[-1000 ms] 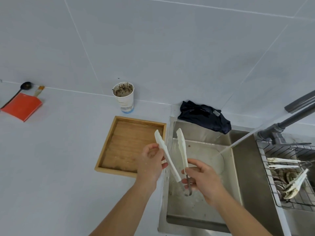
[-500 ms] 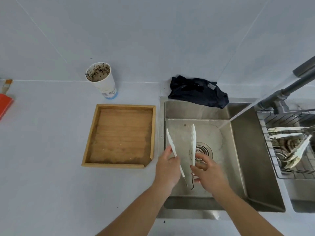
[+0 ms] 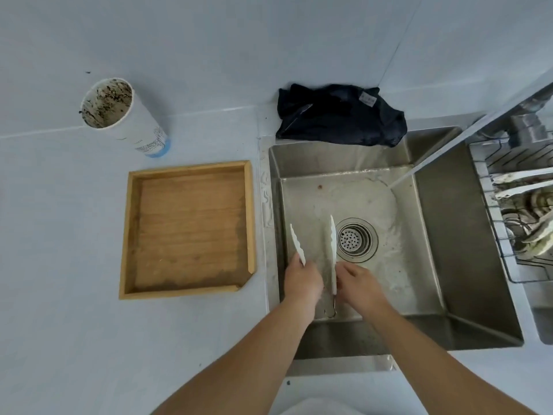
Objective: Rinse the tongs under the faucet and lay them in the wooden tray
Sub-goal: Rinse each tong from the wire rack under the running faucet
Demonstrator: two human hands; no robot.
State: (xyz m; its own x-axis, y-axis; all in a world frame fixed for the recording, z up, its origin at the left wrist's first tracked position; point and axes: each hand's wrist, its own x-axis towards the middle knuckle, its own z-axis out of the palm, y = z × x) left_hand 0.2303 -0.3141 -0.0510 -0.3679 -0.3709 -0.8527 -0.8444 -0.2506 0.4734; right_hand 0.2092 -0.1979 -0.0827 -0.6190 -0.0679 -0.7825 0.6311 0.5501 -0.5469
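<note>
Head view: white tongs (image 3: pixel 331 253) sit low over the sink (image 3: pixel 449 235), arms spread, tips toward 12 o'clock, wire hanging loop at the 6 o'clock end. Left hand (image 3: pixel 302 283) grips the left arm, fingers curled round it near mid-length; the scalloped tip sticks out past the knuckles. Right hand (image 3: pixel 357 284) holds the right arm low down, fingers curled against its right side; exact pinch is hidden behind the arm. Both hands are closed on the tongs, not loose.

Water stream (image 3: pixel 419 166) runs in from the faucet at upper right and lands at the basin's far right corner, about 1–2 o'clock from the tongs and well apart from them. Drain strainer (image 3: pixel 354 239) is just right of the right arm.

Judgement: rinse isn't really on the tongs yet. Move the tips up and right into the stream, keep arms spread so water reaches the inner faces, rotate to hit both sides, keep the hinge end lowest so runoff drains away. Shake off over the basin first.

Wooden tray (image 3: pixel 131 235) sits on the counter (image 3: pixel 59 295) at 9 o'clock of the hands, just beside the sink edge, nothing in it.
</note>
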